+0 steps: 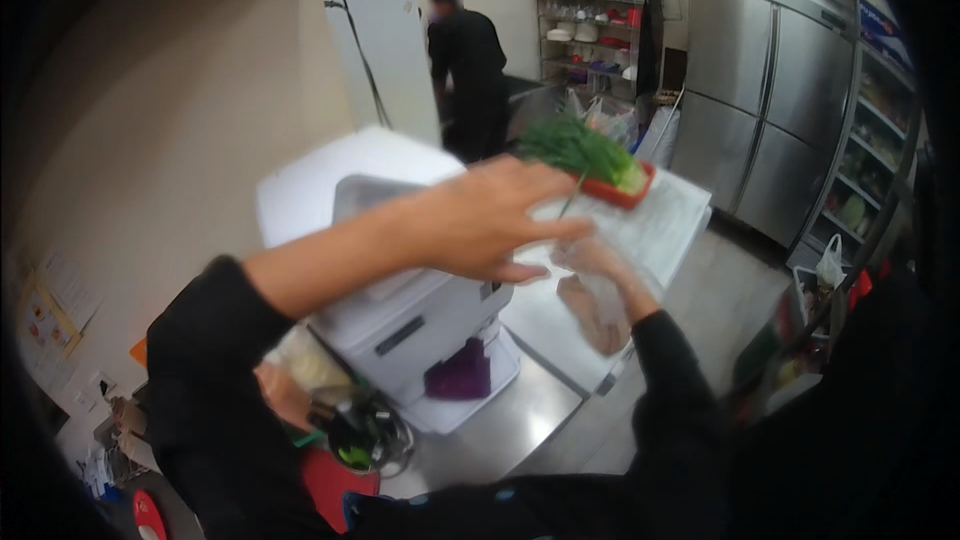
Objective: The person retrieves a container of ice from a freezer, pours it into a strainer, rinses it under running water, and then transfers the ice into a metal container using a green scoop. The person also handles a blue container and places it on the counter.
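Note:
My left hand [491,221] reaches across the top of a white countertop machine [420,315], its fingers spread and nothing seen in them. Just beyond its fingertips is my right hand [589,255], blurred, over a white board [667,217]. Translucent plastic seems to lie around the right hand and wrist; whether its fingers grip anything is unclear. Beneath that hand lies a blurred brownish item [592,315] that I cannot make out. Long green leafy vegetables [577,150] rest in a red tray [619,195] at the board's far side. A purple cloth [461,373] sits at the machine's front.
A metal container of utensils [367,431] stands on the stainless-steel counter [517,427], near a red item [337,487]. Another person [472,67] in dark clothing is at the back. Behind are a loaded wire shelf [589,22], a steel refrigerator [750,90] and a glass-front cooler [862,150].

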Available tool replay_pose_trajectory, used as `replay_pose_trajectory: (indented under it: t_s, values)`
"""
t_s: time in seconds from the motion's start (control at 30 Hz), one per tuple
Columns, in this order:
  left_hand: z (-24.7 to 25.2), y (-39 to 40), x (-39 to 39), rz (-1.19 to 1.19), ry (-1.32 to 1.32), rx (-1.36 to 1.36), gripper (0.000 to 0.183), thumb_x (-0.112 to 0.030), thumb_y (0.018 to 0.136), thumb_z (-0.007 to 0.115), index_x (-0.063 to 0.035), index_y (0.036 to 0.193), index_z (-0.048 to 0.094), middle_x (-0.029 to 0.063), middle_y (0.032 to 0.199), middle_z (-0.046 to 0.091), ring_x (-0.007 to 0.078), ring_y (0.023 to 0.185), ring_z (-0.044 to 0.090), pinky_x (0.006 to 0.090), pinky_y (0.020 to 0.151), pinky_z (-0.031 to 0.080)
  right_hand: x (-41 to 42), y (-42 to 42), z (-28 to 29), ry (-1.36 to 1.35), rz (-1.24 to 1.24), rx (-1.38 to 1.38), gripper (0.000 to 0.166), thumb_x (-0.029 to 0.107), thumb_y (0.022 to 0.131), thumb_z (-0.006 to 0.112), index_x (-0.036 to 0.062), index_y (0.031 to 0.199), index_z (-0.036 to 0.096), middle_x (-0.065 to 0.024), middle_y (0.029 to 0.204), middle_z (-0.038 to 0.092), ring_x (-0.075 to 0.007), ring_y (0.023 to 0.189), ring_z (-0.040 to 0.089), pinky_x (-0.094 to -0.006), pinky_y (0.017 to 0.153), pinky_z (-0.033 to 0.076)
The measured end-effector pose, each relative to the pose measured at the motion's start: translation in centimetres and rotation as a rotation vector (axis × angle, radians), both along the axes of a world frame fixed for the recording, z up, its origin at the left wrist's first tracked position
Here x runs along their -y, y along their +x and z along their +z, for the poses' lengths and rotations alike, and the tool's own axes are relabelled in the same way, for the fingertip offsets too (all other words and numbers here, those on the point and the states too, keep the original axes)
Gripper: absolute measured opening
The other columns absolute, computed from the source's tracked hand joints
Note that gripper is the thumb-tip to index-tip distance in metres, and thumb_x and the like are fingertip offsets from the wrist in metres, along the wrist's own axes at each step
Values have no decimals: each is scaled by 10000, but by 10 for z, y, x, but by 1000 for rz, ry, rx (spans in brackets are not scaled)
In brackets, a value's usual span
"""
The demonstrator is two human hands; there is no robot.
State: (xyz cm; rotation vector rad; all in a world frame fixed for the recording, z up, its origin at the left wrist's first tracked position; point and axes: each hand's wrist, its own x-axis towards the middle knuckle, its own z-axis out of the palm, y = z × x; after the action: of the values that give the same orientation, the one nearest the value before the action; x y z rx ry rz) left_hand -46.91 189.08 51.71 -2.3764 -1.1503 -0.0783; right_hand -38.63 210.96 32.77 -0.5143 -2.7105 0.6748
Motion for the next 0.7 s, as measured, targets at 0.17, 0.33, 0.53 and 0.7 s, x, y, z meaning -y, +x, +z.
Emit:
replay_pose_trajectory:
  t_s: [0.17, 0.33, 0.53, 0.7]
  values:
    - [-68, 22, -70, -122, -367, -88, 469, -345, 750, 627, -153, 1124, 419, 116, 1153, 425, 264, 1049, 474, 403, 789, 447, -128, -106, -13, 414, -53, 225, 215, 167, 759, 530, 51, 903, 639, -179, 891, 622, -331, 856, 594, -409, 724, 474]
    - [-67, 24, -63, 104, -713, -56, 325, -227, 754, 606, -64, 1022, 522, 133, 995, 524, 256, 963, 533, 365, 764, 453, -224, -178, -38, 296, -377, 144, 439, 187, 784, 516, 50, 1199, 466, -156, 1168, 527, -291, 1082, 508, -387, 912, 403]
    - [-55, -6, -62, 171, -366, 94, 177, -105, 709, 574, -22, 865, 586, 100, 858, 568, 232, 876, 547, 326, 705, 438, -136, -268, -52, 257, -221, 89, 593, 342, 804, 525, 37, 1290, 378, -150, 1231, 489, -290, 1140, 462, -358, 960, 372]
    - [-54, -28, -68, 205, -371, 245, 178, -105, 697, 581, -23, 855, 579, 107, 850, 576, 234, 831, 560, 323, 688, 445, -115, -305, -99, 287, -103, 11, 538, 329, 801, 529, 47, 1249, 433, -173, 1162, 529, -306, 1055, 515, -373, 918, 402]
